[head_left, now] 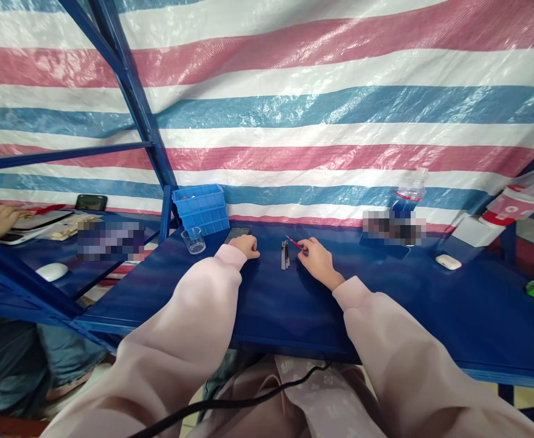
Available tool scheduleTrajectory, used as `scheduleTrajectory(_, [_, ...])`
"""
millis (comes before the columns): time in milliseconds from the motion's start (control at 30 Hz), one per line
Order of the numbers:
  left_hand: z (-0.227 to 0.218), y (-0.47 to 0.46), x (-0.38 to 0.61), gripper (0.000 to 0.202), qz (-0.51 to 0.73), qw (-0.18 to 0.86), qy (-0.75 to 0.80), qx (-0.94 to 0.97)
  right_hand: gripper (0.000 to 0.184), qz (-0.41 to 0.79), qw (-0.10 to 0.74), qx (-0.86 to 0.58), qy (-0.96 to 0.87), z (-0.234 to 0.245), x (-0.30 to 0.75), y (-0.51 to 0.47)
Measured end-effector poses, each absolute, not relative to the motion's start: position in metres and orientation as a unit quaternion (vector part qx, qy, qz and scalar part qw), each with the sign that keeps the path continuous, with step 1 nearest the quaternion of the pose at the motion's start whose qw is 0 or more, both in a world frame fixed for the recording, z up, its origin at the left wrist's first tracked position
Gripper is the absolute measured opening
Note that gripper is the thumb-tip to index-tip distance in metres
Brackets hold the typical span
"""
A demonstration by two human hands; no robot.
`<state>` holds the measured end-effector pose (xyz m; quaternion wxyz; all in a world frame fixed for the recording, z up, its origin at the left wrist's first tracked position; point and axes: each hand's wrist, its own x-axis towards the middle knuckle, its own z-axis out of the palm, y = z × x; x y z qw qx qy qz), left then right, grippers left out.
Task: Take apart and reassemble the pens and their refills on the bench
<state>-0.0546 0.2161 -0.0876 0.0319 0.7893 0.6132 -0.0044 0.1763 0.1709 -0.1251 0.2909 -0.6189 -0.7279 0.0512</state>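
Right hand (pixel 318 263) is pinching thin red stick (pixel 293 243) in fingers (pixel 304 250) beside dark strips (pixel 285 255), left hand (pixel 246 246) is lying loosely clenched by phone (pixel 236 233); best keeping wrist planted on surface (pixel 399 304).

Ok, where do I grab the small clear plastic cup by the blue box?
Take the small clear plastic cup by its side wall from the near right, probably with the left hand, which lies closest; the right hand pinches a thin red stick. The cup stands upright, mouth up, and the blue plastic compartment box close behind it cramps the far side.
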Motion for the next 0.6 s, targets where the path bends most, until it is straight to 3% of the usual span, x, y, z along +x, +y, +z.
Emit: scheduleTrajectory(600, [-0.085, 0.2, -0.032, 0.015, 0.185, 0.02, 0.481, 0.857, 0.026, -0.002, 0.347, -0.564, -0.75, -0.126, 0.176, 0.172])
